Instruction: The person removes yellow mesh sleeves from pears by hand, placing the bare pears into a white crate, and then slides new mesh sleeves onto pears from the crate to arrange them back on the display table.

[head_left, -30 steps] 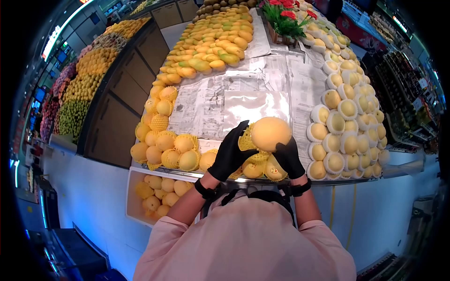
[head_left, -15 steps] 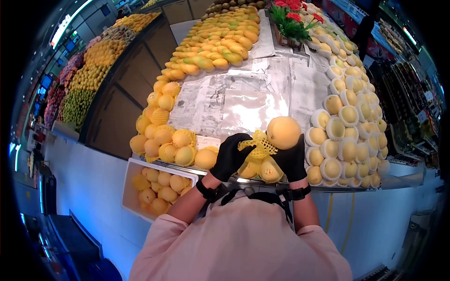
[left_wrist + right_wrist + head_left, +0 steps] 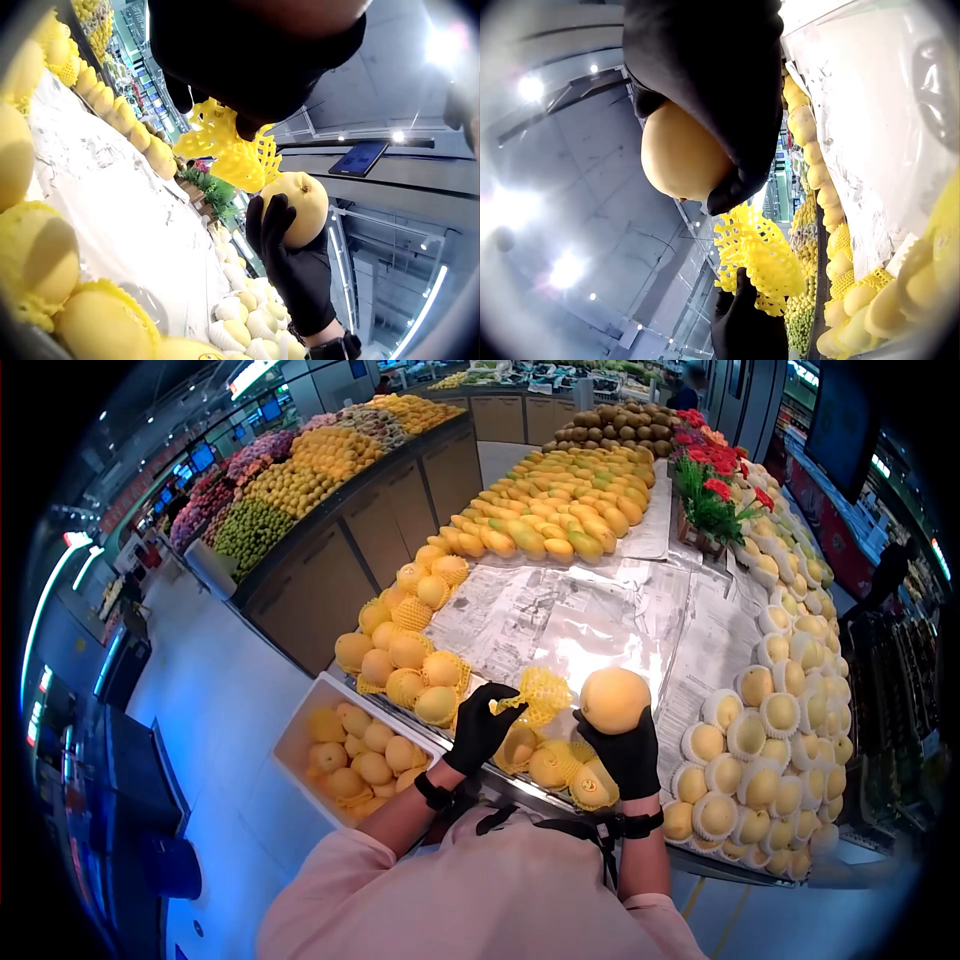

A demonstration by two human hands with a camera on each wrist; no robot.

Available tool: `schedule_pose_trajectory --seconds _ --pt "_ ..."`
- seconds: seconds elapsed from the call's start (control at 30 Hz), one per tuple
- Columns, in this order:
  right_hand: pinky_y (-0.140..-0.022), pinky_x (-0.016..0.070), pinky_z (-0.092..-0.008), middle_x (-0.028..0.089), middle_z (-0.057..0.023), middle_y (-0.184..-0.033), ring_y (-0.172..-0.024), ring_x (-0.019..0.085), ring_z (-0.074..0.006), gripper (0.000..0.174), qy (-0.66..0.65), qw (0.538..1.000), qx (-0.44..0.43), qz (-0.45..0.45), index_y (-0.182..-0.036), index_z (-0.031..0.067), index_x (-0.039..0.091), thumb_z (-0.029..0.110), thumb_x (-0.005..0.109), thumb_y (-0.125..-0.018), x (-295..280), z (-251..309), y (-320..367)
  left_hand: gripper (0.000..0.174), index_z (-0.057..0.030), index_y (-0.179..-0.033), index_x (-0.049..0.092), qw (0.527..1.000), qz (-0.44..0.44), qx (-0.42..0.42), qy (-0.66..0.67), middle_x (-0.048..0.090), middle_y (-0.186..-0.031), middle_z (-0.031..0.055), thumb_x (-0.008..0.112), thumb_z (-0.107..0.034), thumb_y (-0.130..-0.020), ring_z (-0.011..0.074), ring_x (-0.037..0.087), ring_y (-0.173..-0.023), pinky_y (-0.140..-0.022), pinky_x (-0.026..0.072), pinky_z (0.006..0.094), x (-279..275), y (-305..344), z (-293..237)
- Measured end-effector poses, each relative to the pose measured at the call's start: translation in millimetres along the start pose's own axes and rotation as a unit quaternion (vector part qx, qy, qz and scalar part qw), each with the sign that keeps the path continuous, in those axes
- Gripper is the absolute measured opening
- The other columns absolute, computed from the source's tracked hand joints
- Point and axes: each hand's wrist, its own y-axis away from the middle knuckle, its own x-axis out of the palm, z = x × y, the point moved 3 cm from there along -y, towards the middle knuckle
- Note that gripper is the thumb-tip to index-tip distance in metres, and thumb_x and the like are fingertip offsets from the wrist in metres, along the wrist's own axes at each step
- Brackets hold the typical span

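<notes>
My gloved right hand (image 3: pixel 627 752) grips a smooth, round yellow melon (image 3: pixel 614 700) from below and the side, above the front edge of the display. The fingers wrap its side in the left wrist view, where the melon (image 3: pixel 303 206) shows a brown stem end. My gloved left hand (image 3: pixel 482 728) pinches a yellow foam net sleeve (image 3: pixel 543 695), which hangs loose and bare of fruit. In the right wrist view the foam net (image 3: pixel 759 259) is just beyond the melon (image 3: pixel 682 152). Below both hands lie several netted melons (image 3: pixel 549 767), one with a sticker.
Newspaper and plastic sheeting (image 3: pixel 500 605) cover the display top. Netted melons (image 3: pixel 408 650) line its left, fruit in white sleeves (image 3: pixel 760 715) the right. Mangoes (image 3: pixel 550 510) and red flowers (image 3: pixel 715 470) stand behind. A white box (image 3: pixel 290 745) of melons is below left.
The foam net has come away from the melon and is now apart from it in the left hand. The right hand keeps the melon, and the head view has turned left and up.
</notes>
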Motion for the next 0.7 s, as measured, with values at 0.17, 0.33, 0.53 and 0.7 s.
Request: schedule_pose_trajectory --seconds 0.17,0.33,0.53,0.7 --pt "-0.094 0.0456 -0.0439 0.051 -0.0217 -0.126 -0.116 0.053 -0.0349 0.072 -0.083 0.995 0.059 0.006 -0.132 -0.0025 0.038 0.035 0.072 -0.081 13.4 -22.9 -23.0 0.023 -0.0015 -0.097 0.065 0.998 -0.051 -0.031 -0.020 0.067 -0.093 0.0068 0.077 -0.006 -0.078 0.0143 0.062 -0.087 -0.079 0.0497 0.0282 -27.1 15.2 -0.1" --pt "-0.094 0.0497 -0.0522 0.050 -0.0270 -0.129 -0.115 0.055 -0.0434 0.078 -0.104 0.987 0.114 0.047 -0.137 -0.0061 0.033 0.040 0.068 -0.085 23.9 -56.5 -44.5 0.023 -0.0010 -0.097 0.065 0.988 -0.117 -0.075 -0.059 0.066 -0.092 0.0068 0.077 -0.008 -0.079 0.0149 0.062 -0.087 -0.079 0.0494 0.0284 -62.6 43.4 5.4" --pt "-0.098 0.0470 -0.0560 0.047 -0.0231 -0.132 -0.120 0.051 -0.0402 0.071 -0.150 0.966 0.197 0.080 -0.137 -0.0028 0.035 0.028 0.070 -0.084 56.4 -86.2 -57.9 0.023 -0.0008 -0.096 0.064 0.973 -0.181 -0.096 -0.103 0.066 -0.090 0.0075 0.077 -0.009 -0.078 0.0158 0.062 -0.085 -0.079 0.0494 0.0290 -103.3 75.3 9.9" --pt "-0.098 0.0479 -0.0466 0.052 -0.0166 -0.128 -0.117 0.054 -0.0320 0.064 -0.062 0.981 0.169 0.077 -0.135 -0.0015 0.039 0.017 0.071 -0.083 78.4 -103.2 -69.0 0.020 -0.0005 -0.093 0.064 0.965 -0.210 -0.123 -0.102 0.065 -0.087 0.0076 0.076 -0.011 -0.080 0.0157 0.062 -0.083 -0.076 0.0491 0.0291 -132.6 98.2 29.9"
